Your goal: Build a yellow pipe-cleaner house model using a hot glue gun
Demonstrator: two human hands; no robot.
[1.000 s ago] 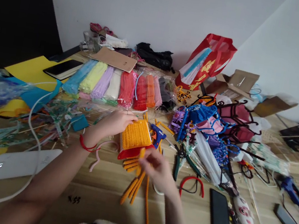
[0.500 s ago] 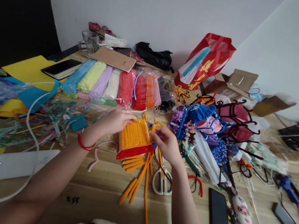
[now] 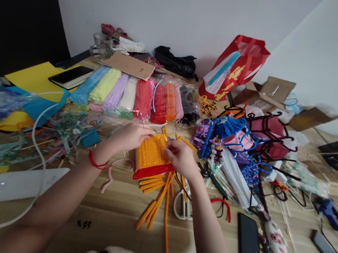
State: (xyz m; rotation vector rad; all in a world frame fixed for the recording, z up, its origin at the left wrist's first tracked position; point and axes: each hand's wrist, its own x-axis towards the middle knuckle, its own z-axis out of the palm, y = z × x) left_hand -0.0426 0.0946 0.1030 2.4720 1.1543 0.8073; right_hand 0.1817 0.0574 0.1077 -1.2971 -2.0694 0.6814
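An orange panel of fuzzy strips (image 3: 153, 152) with a red lower edge (image 3: 153, 171) is held up over the middle of the table. My left hand (image 3: 132, 137) grips its upper left corner, thumb and fingers pressed together. My right hand (image 3: 181, 157) is closed at the panel's right side, fingertips over the orange strips; what it pinches is too small to make out. Loose orange pipe cleaners (image 3: 158, 203) lie below and behind the panel. White-handled scissors (image 3: 183, 203) are partly covered by my right forearm.
Bundles of coloured pipe cleaners (image 3: 128, 95) lie behind my hands. A red bag (image 3: 234, 70) stands at the back. Blue and pink crafts (image 3: 235, 136) are piled to the right, near a black phone (image 3: 250, 247). A white cable (image 3: 40, 156) crosses the left side.
My right hand has moved slightly left, from the panel's right edge onto its front. My left hand keeps its hold on the corner. The view has shifted slightly.
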